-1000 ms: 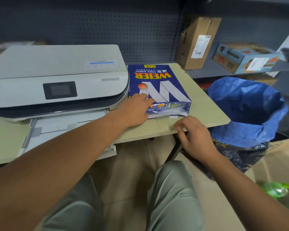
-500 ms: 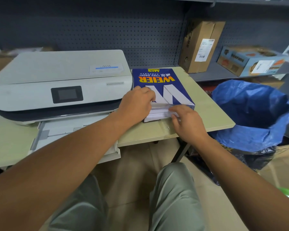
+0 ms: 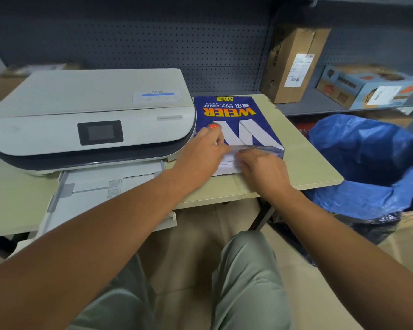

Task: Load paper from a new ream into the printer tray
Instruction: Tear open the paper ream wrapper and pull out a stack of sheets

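My left hand (image 3: 200,158) presses flat on the near end of the blue ream (image 3: 236,122), and my right hand (image 3: 262,170) grips the torn wrapper edge and the white sheets there. The ream lies on the table (image 3: 308,163), touching the printer (image 3: 93,115); its tray (image 3: 100,194) is pulled out beside.

printer (image 3: 91,120) blocks ream (image 3: 236,120) left side; table (image 3: 305,163) bare right of ream.
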The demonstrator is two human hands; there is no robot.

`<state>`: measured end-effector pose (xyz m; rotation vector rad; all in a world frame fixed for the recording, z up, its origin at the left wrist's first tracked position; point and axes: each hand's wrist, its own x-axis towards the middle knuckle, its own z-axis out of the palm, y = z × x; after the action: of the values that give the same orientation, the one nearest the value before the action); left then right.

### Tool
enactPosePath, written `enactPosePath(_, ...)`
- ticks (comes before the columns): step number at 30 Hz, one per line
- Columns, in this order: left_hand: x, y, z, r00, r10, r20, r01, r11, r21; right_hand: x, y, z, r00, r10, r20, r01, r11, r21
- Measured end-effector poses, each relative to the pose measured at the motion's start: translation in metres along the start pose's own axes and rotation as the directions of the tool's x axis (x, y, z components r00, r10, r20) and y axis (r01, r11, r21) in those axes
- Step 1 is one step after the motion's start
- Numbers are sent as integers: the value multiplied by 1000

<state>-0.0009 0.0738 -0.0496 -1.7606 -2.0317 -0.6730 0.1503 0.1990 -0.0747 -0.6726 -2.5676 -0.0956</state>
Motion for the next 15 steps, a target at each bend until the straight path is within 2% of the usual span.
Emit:
enactPosePath(6, -8, 1, 2, 993, 109, -39, -106, 992, 63, 16, 0, -3, 999, 0, 36, 2, 998, -61)
enactPosePath(11, -9, 2, 2, 997, 73, -23, -73, 997, 11, 24, 5, -2, 1000, 1, 18, 0, 998, -61)
enactPosePath(15, -7, 4, 2, 999, 14, 34, -14, 1000, -9, 27, 11, 1, 998, -24, 60, 28, 997, -74)
